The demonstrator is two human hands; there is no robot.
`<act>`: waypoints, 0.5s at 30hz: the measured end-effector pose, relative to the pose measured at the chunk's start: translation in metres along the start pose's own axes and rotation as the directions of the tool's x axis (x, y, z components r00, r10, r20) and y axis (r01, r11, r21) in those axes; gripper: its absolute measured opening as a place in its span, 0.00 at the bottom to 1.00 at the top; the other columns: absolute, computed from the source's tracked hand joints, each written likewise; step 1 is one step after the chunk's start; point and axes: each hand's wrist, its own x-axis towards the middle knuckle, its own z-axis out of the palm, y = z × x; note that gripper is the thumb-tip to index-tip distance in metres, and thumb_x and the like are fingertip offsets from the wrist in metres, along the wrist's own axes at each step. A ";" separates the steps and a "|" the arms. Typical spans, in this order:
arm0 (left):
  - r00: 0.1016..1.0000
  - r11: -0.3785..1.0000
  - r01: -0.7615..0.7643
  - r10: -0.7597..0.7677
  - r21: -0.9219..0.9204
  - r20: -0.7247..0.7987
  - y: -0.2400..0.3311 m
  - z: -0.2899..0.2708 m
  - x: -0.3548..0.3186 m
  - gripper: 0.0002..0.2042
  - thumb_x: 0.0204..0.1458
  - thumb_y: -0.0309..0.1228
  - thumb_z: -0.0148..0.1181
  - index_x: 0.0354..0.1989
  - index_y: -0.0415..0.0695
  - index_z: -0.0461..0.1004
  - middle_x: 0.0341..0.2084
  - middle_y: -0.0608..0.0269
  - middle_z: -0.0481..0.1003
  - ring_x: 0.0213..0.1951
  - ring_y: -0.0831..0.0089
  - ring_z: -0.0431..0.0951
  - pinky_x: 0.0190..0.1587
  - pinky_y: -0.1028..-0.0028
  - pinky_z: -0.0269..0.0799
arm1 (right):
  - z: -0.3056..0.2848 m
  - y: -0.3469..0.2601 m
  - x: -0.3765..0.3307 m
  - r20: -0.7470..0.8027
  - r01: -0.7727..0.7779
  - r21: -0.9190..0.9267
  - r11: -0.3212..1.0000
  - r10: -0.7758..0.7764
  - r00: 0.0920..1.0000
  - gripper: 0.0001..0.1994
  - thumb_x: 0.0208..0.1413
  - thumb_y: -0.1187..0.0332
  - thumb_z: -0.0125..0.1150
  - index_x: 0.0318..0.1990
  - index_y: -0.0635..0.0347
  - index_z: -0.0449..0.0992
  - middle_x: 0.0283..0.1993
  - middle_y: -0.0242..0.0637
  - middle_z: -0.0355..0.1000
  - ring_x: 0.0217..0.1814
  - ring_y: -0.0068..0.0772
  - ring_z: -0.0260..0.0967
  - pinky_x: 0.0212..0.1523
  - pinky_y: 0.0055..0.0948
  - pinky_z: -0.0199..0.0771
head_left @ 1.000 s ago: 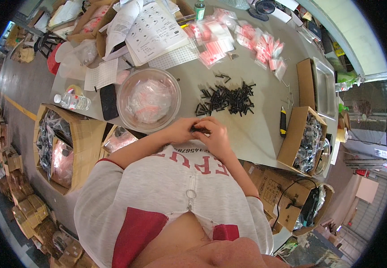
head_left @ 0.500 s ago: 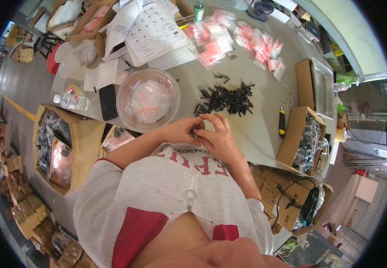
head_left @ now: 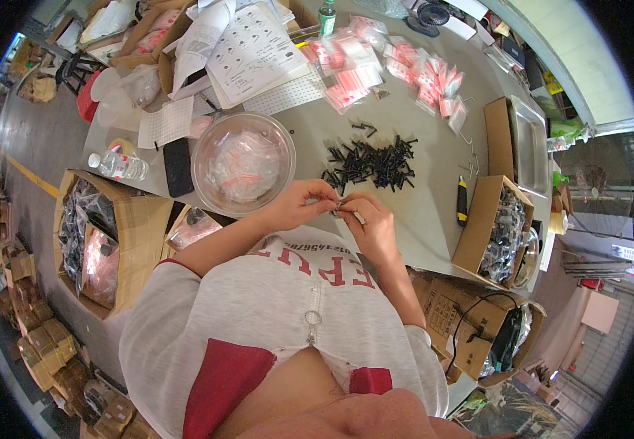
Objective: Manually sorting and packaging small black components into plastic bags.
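My left hand point(head_left: 304, 203) and my right hand point(head_left: 370, 225) meet fingertip to fingertip at the near side of the table, in front of my chest. Both are closed in a pinch. A small greyish object point(head_left: 337, 207) shows between the fingertips, too small and too covered to name. Just beyond the hands lies a loose pile of black screws point(head_left: 375, 162), with a few stray ones point(head_left: 363, 126) farther back. To the left of my left hand stands a clear round bowl point(head_left: 198, 183) holding small clear plastic bags with red print point(head_left: 247, 170).
Small red-and-white bags point(head_left: 427, 80) lie at the table's back, beside papers point(head_left: 255, 55) and a green bottle point(head_left: 326, 18). A phone point(head_left: 178, 168) and water bottle point(head_left: 123, 167) are left. On the right are a yellow-black cutter point(head_left: 463, 201) and a carton of bagged parts point(head_left: 471, 249).
My right hand's fingers have curled in from a stretched position. The left hand's fingers have shifted up and right, so that both now pinch at their tips.
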 end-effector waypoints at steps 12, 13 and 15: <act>0.913 0.823 -0.326 0.402 0.465 -0.071 0.010 0.008 0.000 0.03 0.51 0.23 0.57 0.33 0.38 0.73 0.29 0.58 0.71 0.32 0.67 0.73 0.32 0.73 0.69 | 0.006 0.003 -0.004 -0.012 -0.153 0.105 0.983 0.155 0.988 0.15 0.41 0.75 0.68 0.40 0.63 0.73 0.35 0.42 0.73 0.33 0.37 0.73 0.33 0.30 0.72; 0.940 0.863 -0.266 0.330 0.430 -0.081 0.009 0.008 0.000 0.04 0.51 0.24 0.57 0.35 0.38 0.72 0.30 0.60 0.72 0.32 0.69 0.73 0.33 0.74 0.70 | 0.007 0.003 -0.003 -0.011 -0.192 0.166 0.967 0.197 0.980 0.14 0.42 0.76 0.67 0.39 0.64 0.73 0.34 0.42 0.73 0.32 0.37 0.72 0.32 0.28 0.72; 0.962 0.896 -0.202 0.256 0.395 -0.090 0.002 0.008 0.000 0.06 0.52 0.24 0.58 0.37 0.38 0.72 0.31 0.61 0.72 0.32 0.72 0.73 0.34 0.74 0.70 | 0.006 0.007 -0.003 0.045 -0.218 0.165 0.962 0.214 0.976 0.11 0.45 0.76 0.65 0.37 0.65 0.74 0.33 0.41 0.73 0.32 0.34 0.72 0.32 0.27 0.71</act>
